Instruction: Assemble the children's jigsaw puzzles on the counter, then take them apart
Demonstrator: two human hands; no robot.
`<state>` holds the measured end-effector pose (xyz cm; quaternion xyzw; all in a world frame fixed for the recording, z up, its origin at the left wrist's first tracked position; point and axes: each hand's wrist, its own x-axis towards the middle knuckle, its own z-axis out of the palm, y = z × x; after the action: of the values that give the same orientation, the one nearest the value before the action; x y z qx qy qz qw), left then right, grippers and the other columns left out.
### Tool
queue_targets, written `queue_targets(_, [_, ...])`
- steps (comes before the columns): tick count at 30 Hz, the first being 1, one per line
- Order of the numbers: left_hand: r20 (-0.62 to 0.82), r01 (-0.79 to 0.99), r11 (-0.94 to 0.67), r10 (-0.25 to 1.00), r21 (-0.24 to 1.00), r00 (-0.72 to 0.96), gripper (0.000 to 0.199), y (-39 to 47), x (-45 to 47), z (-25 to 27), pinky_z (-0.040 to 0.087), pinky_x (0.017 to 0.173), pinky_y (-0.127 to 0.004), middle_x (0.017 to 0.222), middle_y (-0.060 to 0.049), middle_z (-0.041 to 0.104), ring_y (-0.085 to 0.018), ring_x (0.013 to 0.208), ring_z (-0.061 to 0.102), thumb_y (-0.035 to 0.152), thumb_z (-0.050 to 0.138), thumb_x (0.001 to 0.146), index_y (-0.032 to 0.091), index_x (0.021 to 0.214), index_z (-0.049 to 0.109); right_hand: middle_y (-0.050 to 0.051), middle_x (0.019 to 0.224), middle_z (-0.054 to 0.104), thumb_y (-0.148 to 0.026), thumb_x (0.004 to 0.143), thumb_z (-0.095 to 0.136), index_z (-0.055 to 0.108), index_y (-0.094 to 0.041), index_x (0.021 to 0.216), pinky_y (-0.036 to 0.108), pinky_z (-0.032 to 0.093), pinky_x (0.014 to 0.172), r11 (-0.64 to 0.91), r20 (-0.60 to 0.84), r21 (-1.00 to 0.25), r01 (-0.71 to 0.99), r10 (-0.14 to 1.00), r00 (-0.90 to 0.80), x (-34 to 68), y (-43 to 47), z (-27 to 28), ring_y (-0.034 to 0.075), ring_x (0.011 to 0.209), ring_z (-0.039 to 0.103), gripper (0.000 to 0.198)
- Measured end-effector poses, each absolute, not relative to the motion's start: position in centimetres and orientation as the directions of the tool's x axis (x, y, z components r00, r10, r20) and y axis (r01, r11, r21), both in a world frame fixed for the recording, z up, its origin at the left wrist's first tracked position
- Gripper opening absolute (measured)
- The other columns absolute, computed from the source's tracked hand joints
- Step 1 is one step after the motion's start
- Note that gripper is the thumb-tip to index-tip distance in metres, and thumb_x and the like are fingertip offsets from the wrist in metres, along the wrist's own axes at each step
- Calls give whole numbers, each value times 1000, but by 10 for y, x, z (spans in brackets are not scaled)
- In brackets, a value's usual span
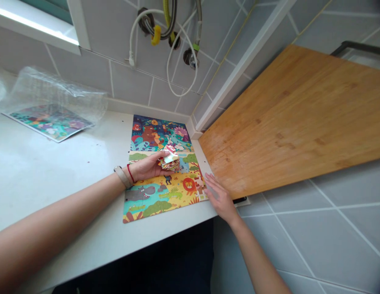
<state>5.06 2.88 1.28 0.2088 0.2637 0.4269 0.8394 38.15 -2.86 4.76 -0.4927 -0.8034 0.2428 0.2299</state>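
Note:
My left hand (150, 165) is closed around a stack of small puzzle pieces (170, 160) with colourful prints. It hovers over two animal pictures laid edge to edge on the counter. The far one is a dark blue forest puzzle (153, 132) with a bear and rabbits. Nearer me is a yellow savanna puzzle (156, 196) with a hippo, a crocodile and a lion. My right hand (218, 197) rests with fingers stretched out at the right edge of the savanna puzzle, beside a patch of pieces with white gaps (200, 185). Whether anything lies under its fingertips is hidden.
A large wooden board (294, 126) leans against the wall close to my right hand. On the left of the white counter (64, 175) lie a printed picture sheet (52, 122) and clear plastic wrapping (64, 92). Hoses and a white cable (168, 61) hang from the tiled wall.

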Motion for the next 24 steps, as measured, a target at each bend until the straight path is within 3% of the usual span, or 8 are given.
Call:
queue_targets(2, [-263,-605,557,821,570,507,28,29,50,13,59,97,-44,116,-18,73,-29,110,72,30,65,92,13,115,64,11,137,68,-44,98,58,75,-25,121,52,44,117,332,208,-713,618,941,-265,360,-21,57,30,133,59,34])
queue_targets(5, [-269,-606,573,810,552,521,30,29,49,15,61,93,-43,116,-18,73,-29,109,72,31,63,93,13,116,64,12,110,77,-51,92,64,75,-23,112,42,61,89,129,61,-890,437,984,-165,318,1,67,28,102,73,36])
queue_targets(7, [-266,-607,580,804,543,531,31,29,49,15,62,88,-41,114,-18,74,-29,106,73,31,62,93,12,118,63,10,112,76,-50,85,73,73,-23,113,35,61,75,-21,-96,-929,370,978,-185,291,19,68,25,95,73,39])
queue_targets(10, [-255,-615,577,806,537,533,35,29,49,14,63,85,-40,110,-18,75,-29,102,75,29,62,93,12,124,61,6,108,76,-45,78,81,75,-24,107,28,56,66,-248,-353,-907,340,889,-293,262,43,67,21,90,72,37])
queue_targets(12, [-248,-628,566,815,534,525,38,29,49,13,63,86,-39,109,-18,76,-28,101,75,29,62,94,12,128,59,4,102,76,-43,77,83,76,-24,102,25,53,63,-336,-445,-880,336,830,-337,252,53,65,19,88,70,32])
queue_targets(18, [-246,-632,545,830,551,501,39,30,51,13,62,89,-38,109,-17,76,-27,101,75,23,61,93,11,130,60,1,83,74,-33,72,85,76,-22,85,23,49,61,-433,-501,-854,288,835,-230,249,65,56,16,79,68,19])
queue_targets(24, [-229,-635,517,846,574,481,36,28,52,16,63,88,-36,107,-16,77,-26,100,75,23,60,94,11,128,62,0,75,72,-31,67,87,71,-19,75,23,49,59,-431,-459,-882,191,877,-139,250,66,47,14,71,65,22])
